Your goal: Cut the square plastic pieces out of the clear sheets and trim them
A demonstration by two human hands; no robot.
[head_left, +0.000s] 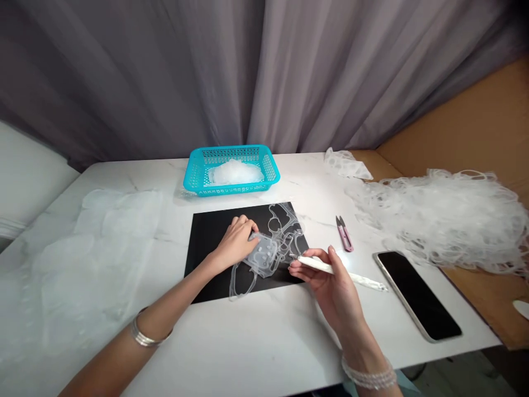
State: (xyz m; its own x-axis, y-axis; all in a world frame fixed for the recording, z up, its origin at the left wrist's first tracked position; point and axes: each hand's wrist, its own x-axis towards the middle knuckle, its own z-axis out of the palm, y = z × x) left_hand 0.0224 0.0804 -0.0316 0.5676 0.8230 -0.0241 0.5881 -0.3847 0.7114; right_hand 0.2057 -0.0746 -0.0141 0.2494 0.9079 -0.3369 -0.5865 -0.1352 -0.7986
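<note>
Over the black mat (210, 237), my left hand (238, 240) has its fingers curled and its thumb on a translucent plastic piece (264, 252) dotted with small holes. Thin clear cut-out strips (285, 218) lie tangled beside that piece, on the mat's right side; one loop hangs past the front edge. My right hand (336, 286) is closed around a slim white pen-shaped tool (318, 264), its fine tip pointing left toward the strips. The tip's exact kind is too small to tell. A gap separates the two hands.
A blue basket (231, 191) with translucent pieces (237, 172) stands at the back. Pink thread snips (344, 234) and a phone (419, 295) lie on the right. Beyond them is a large heap of clear scraps (450, 215). Translucent sheets (91, 264) cover the table's left side.
</note>
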